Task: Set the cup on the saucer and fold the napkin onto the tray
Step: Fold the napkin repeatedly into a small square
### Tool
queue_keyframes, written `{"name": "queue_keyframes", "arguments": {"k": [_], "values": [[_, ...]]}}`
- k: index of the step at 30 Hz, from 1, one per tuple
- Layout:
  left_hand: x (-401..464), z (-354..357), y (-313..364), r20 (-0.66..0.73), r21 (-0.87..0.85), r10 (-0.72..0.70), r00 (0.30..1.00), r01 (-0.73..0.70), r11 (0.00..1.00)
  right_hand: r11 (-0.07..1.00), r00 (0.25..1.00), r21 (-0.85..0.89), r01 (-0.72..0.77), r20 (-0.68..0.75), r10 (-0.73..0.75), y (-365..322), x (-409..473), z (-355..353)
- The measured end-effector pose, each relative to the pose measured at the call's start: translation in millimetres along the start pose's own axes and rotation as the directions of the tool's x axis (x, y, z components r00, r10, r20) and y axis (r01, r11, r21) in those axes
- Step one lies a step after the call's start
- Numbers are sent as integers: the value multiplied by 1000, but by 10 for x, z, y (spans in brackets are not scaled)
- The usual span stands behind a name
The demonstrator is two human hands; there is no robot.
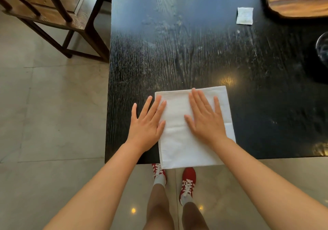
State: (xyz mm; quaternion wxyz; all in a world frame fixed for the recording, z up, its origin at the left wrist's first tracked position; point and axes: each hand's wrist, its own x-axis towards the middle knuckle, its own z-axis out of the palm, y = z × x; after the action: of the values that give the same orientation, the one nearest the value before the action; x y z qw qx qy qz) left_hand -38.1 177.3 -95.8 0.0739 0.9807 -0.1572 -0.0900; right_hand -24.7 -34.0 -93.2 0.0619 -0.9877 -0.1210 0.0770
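Overhanging table edge (124,158), napkin (179,141) underside hidden

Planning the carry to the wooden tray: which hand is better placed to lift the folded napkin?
Probably the right hand: it lies flat on the napkin, nearer the tray at far right. The left hand only overlaps its left edge.

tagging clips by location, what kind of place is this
Probably a teahouse or dining room, though I can't be sure. A dark wooden table holds a wooden tray and small sachets, a wooden chair stands beside it on a polished tile floor, and both hands press a white napkin flat.
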Motion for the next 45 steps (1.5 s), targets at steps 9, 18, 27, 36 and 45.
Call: {"name": "queue_keyframes", "arguments": {"k": [9, 18, 27, 36, 45], "values": [[29, -83, 55, 74, 5, -54, 996, 53, 999, 975, 981, -110, -191, -2, 192, 673, -227, -216], [-260, 63, 1066, -77, -96, 39, 996, -47, 994, 999, 999, -26, 20, -35, -21, 35, -878, -51], [-384, 190, 746, -9, 17, 51, 999, -51, 999, 988, 993, -117, 96, 80, -87, 582, -1027, -14], [-536, 100, 536, 34, -1, 67, 997, -67, 998, 986, 989, -113, 119, 106, -108, 725, -1108, -84], [-754, 30, 247, 119, 115, 199, 973, -213, 970, 951, 951, -79, 298, 110, -289, 887, -1205, -130]]}}
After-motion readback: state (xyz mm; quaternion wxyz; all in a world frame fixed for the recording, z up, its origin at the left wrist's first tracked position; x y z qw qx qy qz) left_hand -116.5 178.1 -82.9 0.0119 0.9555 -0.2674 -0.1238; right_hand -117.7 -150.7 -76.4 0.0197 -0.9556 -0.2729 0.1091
